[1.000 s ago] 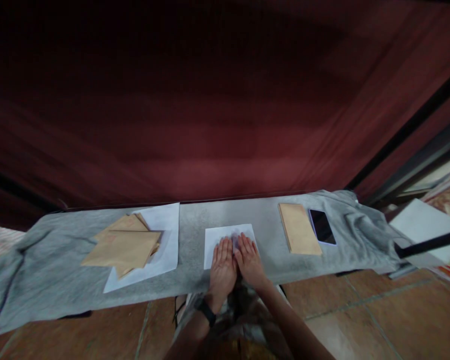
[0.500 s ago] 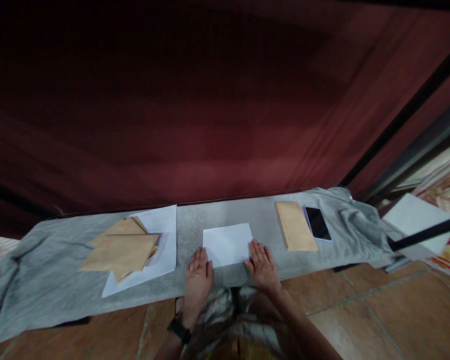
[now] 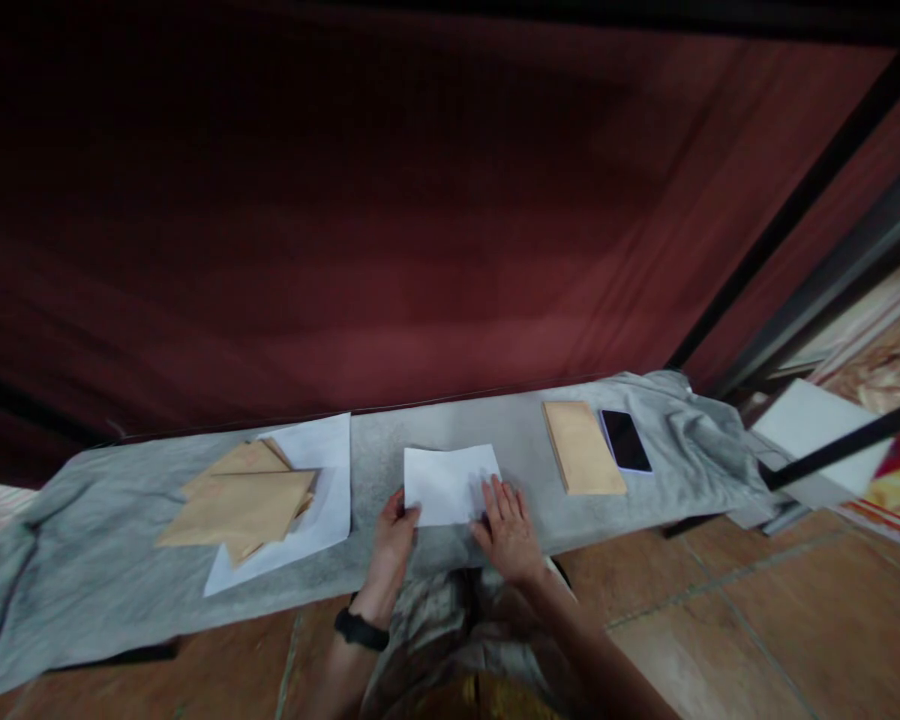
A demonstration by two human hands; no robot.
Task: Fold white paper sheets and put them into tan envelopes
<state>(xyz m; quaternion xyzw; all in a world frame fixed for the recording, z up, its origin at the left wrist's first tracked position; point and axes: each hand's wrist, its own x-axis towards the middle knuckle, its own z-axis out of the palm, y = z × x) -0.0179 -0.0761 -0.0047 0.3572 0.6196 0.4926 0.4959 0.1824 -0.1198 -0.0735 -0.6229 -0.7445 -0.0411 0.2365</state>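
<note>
A folded sheet of white paper (image 3: 446,482) lies before me on the grey cloth, its left side slightly raised. My left hand (image 3: 396,528) pinches the paper's lower left corner between thumb and fingers. On the paper's right edge rests my right hand (image 3: 506,525), flat with its fingers stretched out. To the left, several brown envelopes (image 3: 247,505) lie in a loose pile on larger white paper (image 3: 336,500). A neat stack of brown envelopes (image 3: 585,450) sits to the right of my right hand.
Grey cloth (image 3: 105,560) covers the long narrow surface. A phone (image 3: 626,441) lies beside the neat envelope stack. Behind the surface stands a dark red panel (image 3: 435,280), and a black bar (image 3: 847,450) crosses at the right. Tiled floor (image 3: 690,630) shows below.
My left hand has gone from lying flat at the paper's left edge to gripping its lower corner, lifting that side a little. My right hand has slid left onto the paper.
</note>
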